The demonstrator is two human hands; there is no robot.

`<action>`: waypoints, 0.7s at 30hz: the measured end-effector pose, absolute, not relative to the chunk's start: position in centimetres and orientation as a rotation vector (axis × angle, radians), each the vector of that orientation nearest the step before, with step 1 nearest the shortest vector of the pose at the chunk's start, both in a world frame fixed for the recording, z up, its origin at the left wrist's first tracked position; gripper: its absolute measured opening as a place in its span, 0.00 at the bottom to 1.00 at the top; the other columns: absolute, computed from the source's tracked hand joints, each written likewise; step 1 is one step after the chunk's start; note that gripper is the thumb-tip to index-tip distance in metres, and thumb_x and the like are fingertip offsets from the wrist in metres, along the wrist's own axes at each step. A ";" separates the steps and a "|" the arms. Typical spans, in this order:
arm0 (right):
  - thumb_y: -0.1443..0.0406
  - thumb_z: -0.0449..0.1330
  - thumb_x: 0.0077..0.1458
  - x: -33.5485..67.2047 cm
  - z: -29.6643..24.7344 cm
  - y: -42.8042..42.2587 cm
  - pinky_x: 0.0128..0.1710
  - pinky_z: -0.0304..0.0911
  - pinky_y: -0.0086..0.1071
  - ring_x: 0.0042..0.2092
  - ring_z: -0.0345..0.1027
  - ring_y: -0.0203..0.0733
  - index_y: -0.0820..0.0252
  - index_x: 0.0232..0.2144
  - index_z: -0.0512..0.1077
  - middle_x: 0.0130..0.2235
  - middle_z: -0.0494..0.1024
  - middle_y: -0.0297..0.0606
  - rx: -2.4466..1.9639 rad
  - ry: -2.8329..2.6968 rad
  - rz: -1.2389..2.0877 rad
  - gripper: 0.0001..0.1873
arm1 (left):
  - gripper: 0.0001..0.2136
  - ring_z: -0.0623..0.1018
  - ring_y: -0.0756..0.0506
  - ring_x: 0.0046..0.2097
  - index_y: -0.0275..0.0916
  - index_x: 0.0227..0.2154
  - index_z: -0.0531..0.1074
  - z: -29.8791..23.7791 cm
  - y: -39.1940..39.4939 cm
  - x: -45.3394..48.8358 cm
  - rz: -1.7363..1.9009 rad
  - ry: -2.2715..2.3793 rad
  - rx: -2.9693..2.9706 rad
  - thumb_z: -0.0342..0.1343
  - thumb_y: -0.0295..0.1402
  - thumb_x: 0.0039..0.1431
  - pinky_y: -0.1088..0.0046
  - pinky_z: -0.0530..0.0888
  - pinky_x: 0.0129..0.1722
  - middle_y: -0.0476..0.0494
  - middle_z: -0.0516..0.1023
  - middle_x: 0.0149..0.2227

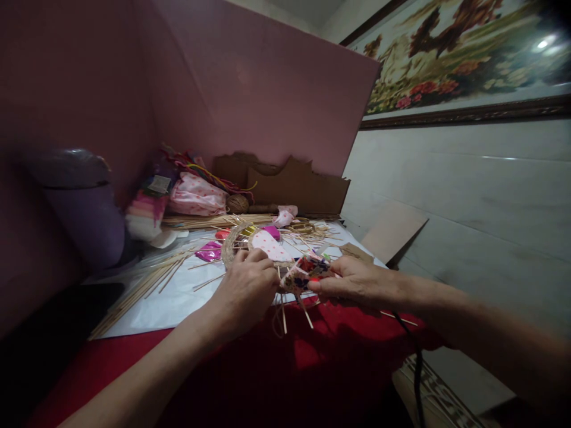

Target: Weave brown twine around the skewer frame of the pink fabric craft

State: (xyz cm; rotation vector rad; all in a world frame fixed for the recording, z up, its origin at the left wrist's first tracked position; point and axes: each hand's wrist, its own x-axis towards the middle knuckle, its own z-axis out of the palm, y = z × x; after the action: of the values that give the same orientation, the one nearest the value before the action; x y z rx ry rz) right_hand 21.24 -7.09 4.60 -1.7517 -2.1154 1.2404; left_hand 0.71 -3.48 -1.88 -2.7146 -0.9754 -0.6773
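A piece of floral fabric point(303, 272) in white, red and dark blue is in front of me at the near side of the table. My right hand point(357, 279) grips its right end between thumb and fingers. My left hand point(250, 288) is closed at the fabric's left end, its fingertips hidden from view. Thin wooden sticks point(304, 310) and a loop of twine poke out below the fabric. Just beyond my left hand lie a twine-wrapped ring point(231, 245) and a white heart-shaped piece with pink dots point(270, 245).
Long thin sticks point(147, 291) lie on the white sheet point(178, 306) at left, over a red tablecloth point(214, 368). Behind are pink dotted fabric point(198, 195), a twine ball point(237, 204) and torn cardboard point(298, 187). A purple container point(87, 217) stands left; a black cable point(418, 374) hangs right.
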 end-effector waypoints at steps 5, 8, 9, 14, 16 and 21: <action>0.46 0.54 0.49 21.5 5.4 -7.3 0.11 0.45 0.21 0.15 0.48 0.25 0.61 0.21 0.63 0.17 0.59 0.27 -1.772 -2.049 1.293 0.24 | 0.08 0.69 0.43 0.40 0.39 0.25 0.73 -1.7 -3.5 0.8 -0.673 -1.001 -2.725 0.51 0.27 0.56 0.59 0.63 0.42 0.46 0.76 0.31; 0.45 0.55 0.47 22.0 5.6 -7.4 0.10 0.45 0.21 0.15 0.48 0.25 0.62 0.23 0.65 0.18 0.60 0.27 -1.788 -1.964 1.306 0.25 | 0.08 0.69 0.43 0.40 0.39 0.25 0.73 -1.5 -3.5 0.7 -0.691 -1.009 -2.726 0.51 0.27 0.56 0.59 0.63 0.42 0.46 0.76 0.30; 0.44 0.55 0.46 22.2 5.6 -7.4 0.10 0.45 0.21 0.15 0.48 0.25 0.62 0.23 0.66 0.18 0.60 0.27 -1.774 -1.942 1.325 0.25 | 0.08 0.69 0.43 0.40 0.38 0.24 0.73 -1.5 -3.5 0.7 -0.693 -1.011 -2.723 0.51 0.27 0.55 0.59 0.63 0.42 0.46 0.75 0.29; 0.47 0.59 0.45 23.3 5.3 -8.0 0.11 0.44 0.22 0.15 0.49 0.25 0.64 0.23 0.70 0.18 0.63 0.30 -1.628 -1.780 1.421 0.23 | 0.09 0.69 0.43 0.39 0.37 0.22 0.71 -1.5 -3.5 0.7 -0.707 -1.001 -2.694 0.51 0.26 0.55 0.59 0.64 0.42 0.46 0.75 0.28; 0.49 0.59 0.45 24.0 5.0 -8.4 0.12 0.44 0.22 0.16 0.50 0.26 0.64 0.25 0.71 0.19 0.65 0.32 -1.567 -1.661 1.394 0.22 | 0.09 0.69 0.44 0.38 0.37 0.21 0.71 -1.7 -3.4 0.7 -0.745 -0.985 -2.686 0.51 0.26 0.56 0.57 0.63 0.43 0.46 0.74 0.27; 0.49 0.55 0.50 27.0 4.2 -8.4 0.13 0.46 0.23 0.17 0.54 0.28 0.61 0.32 0.72 0.24 0.70 0.36 -1.376 -1.443 1.123 0.21 | 0.09 0.69 0.45 0.37 0.37 0.22 0.70 -1.9 -3.1 0.5 -0.822 -0.932 -2.646 0.51 0.26 0.56 0.58 0.64 0.44 0.47 0.74 0.27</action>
State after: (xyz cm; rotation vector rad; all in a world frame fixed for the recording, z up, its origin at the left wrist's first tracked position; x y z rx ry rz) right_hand 26.98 -8.39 4.22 -1.3758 -1.4430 1.1231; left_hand 0.49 -3.11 -1.89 -2.6458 -0.9321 -0.8224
